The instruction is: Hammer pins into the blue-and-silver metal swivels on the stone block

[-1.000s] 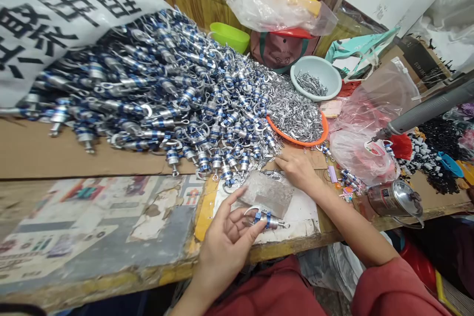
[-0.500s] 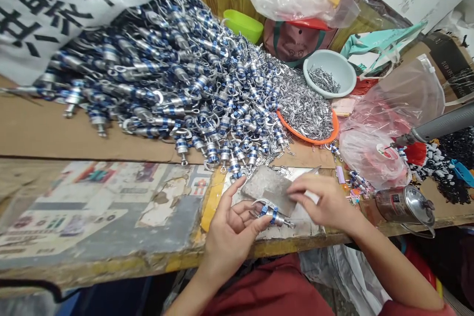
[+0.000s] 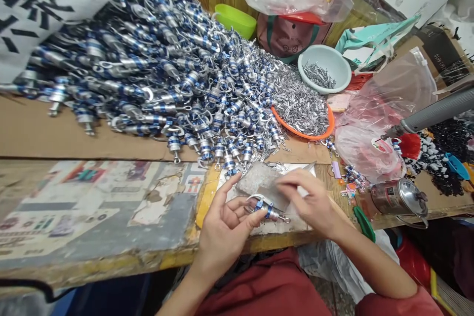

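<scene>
My left hand (image 3: 225, 224) holds a small blue-and-silver metal fitting (image 3: 268, 211) between thumb and fingers. The fitting has a curved silver lever and a small ring at its right end. Just behind it lies a grey rectangular block (image 3: 257, 177) on a white sheet. My right hand (image 3: 309, 200) is above the right part of the block, thumb and fingertips pinched together. Whatever sits in that pinch is too small or hidden to make out. A large heap of similar blue-and-silver fittings (image 3: 174, 69) spreads across the bench beyond my hands.
An orange-rimmed tray (image 3: 305, 134) overflows with small flat metal pieces. Behind it stands a pale blue bowl (image 3: 342, 71) of metal pins. A grey screwdriver-like tool (image 3: 440, 111) juts in from the right. A lidded metal mug (image 3: 392, 200) stands near the front edge.
My right hand has moved slightly left, nearer the fitting. The left hand keeps its hold. The view has shifted a little, and a green object shows beside my right forearm.
</scene>
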